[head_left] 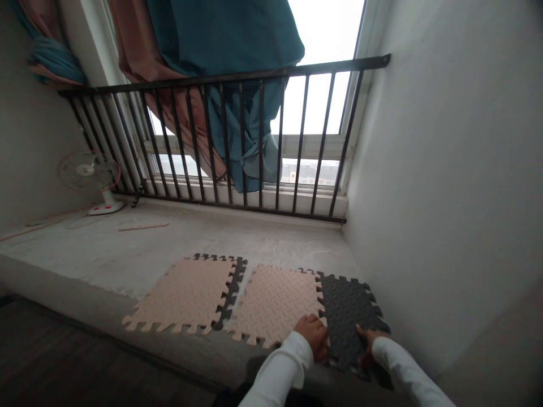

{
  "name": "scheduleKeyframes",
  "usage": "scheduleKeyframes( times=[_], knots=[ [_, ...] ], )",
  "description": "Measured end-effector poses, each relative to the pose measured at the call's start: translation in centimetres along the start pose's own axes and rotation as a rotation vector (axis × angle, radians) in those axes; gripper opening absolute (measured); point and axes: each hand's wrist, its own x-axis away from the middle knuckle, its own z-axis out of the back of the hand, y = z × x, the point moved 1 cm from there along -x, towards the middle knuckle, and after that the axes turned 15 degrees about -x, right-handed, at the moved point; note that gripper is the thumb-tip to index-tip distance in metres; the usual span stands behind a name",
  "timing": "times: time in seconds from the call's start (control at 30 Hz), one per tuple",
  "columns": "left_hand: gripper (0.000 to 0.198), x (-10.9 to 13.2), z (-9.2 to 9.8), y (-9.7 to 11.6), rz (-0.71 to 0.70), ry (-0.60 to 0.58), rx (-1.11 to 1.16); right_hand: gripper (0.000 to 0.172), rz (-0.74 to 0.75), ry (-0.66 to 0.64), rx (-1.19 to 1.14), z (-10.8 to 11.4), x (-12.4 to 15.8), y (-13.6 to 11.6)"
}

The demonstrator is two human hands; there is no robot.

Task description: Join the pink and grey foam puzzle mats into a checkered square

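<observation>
Behind the black mat (348,299), a railing (263,74) bars the window (324,31); left hand (313,332) rests at the mat's left edge, right hand (370,341) on top, either grip's closure unclear

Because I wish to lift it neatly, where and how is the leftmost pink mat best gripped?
Probably grip the leftmost pink mat by its toothed front edge, from the near side: it lies flat, and that edge seems to overhang the platform, perhaps leaving room beneath.

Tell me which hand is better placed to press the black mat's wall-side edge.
Probably the right hand: it is on the black mat, closer to the wall. The left hand is at the near right corner of the adjoining pink mat, farther away.
</observation>
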Motion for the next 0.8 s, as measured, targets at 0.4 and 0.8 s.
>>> scheduleKeyframes(
  times=[0.4, 0.8],
  knots=[
    [0.017, 1.2, -1.1, -2.4, 0.076, 0.025, 0.075, 0.102, -0.087, -0.191, 0.432, 0.5, 1.6, -2.3],
    [0.030, 3.3, -0.2, -5.6, 0.166, -0.261, 0.071, 0.099, -0.083, -0.209, 0.461, 0.7, 2.2, -2.9]
  ],
)
